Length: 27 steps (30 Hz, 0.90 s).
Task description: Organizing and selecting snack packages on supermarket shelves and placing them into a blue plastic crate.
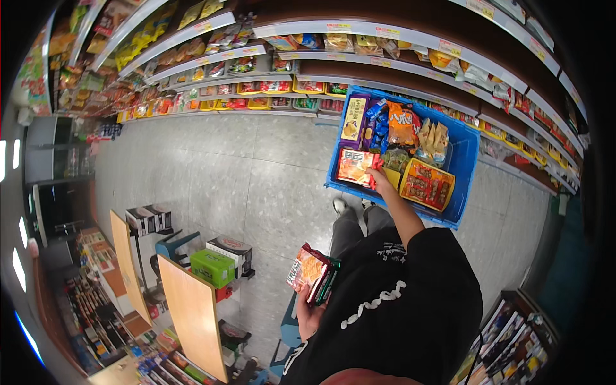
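My left hand point(310, 315) grips a stack of flat snack packs point(308, 272) beside my body, red and white in front, with a green one at its back. My right hand point(379, 179) reaches into a blue plastic crate point(459, 204), its fingers on the right end of a red and white snack pack point(355, 166) in the crate's near left corner. Next to it lie a purple and cream box point(354, 120), blue-wrapped snacks point(379, 127), an orange snack bag point(402, 122), small beige bags point(433, 139) and a yellow tray point(427, 185) of red-wrapped pieces.
Store shelves point(337, 26) with packaged snacks curve behind the crate. My shoes point(340, 206) are on the grey tiled floor point(216, 159) just below it. To the left stand wooden tabletops point(192, 313), a green box point(212, 268), a white carton point(230, 248) and blue stools point(178, 248).
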Each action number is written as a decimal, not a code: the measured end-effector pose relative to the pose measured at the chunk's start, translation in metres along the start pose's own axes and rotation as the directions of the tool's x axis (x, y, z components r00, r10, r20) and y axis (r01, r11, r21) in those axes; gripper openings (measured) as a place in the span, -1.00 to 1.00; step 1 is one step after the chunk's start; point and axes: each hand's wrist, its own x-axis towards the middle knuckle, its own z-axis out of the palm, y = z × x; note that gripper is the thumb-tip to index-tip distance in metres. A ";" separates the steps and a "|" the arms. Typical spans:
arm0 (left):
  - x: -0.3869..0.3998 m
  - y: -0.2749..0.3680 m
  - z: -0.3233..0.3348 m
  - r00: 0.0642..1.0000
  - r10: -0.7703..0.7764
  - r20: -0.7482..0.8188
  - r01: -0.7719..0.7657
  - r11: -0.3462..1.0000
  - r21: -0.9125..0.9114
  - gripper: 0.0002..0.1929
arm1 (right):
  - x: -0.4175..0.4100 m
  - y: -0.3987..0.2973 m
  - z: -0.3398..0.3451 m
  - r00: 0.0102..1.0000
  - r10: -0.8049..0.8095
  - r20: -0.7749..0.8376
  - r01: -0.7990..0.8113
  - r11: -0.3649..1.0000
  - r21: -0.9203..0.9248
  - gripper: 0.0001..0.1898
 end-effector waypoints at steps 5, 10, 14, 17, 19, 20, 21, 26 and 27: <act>0.025 0.056 0.050 1.000 -0.023 0.014 0.020 0.982 0.189 -0.57 | 0.051 0.022 -0.017 0.965 0.127 -0.232 -0.259 0.621 -0.740 -0.35; 0.059 0.105 0.090 0.998 -0.047 0.041 0.034 0.965 0.259 -0.60 | 0.027 0.015 0.004 0.875 0.016 -0.484 -0.429 0.490 -0.759 0.10; 0.071 0.142 0.119 0.986 -0.008 0.165 -0.060 0.914 0.400 -0.59 | -0.048 -0.024 0.057 0.749 -0.425 -0.508 -0.369 0.369 -0.853 -0.13; 0.111 0.172 0.144 0.964 -0.044 0.262 -0.137 0.762 0.633 -0.55 | -0.072 -0.023 0.035 0.941 -0.277 -0.192 0.077 0.732 -0.677 -0.25; 0.147 0.181 0.162 0.902 -0.114 0.416 -0.264 0.617 0.741 -0.47 | -0.125 -0.056 0.068 0.999 -0.016 -0.040 0.000 0.925 -0.381 -0.38; 0.150 0.180 0.177 0.888 -0.109 0.447 -0.315 0.562 0.765 -0.40 | -0.169 -0.091 0.099 0.993 0.120 0.017 -0.109 0.941 -0.320 -0.39; 0.155 0.178 0.192 0.883 -0.141 0.448 -0.311 0.539 0.783 -0.40 | -0.182 -0.091 0.104 0.994 0.106 -0.007 -0.103 0.951 -0.293 -0.39; 0.193 0.146 0.224 0.776 -0.348 0.526 -0.464 0.251 0.850 -0.24 | -0.197 -0.058 0.136 0.914 0.150 0.376 -0.087 0.980 -0.179 -0.35; 0.182 0.131 0.228 0.747 -0.309 0.588 -0.547 0.217 0.809 -0.30 | -0.201 -0.064 0.139 0.918 0.137 0.373 -0.081 0.983 -0.162 -0.35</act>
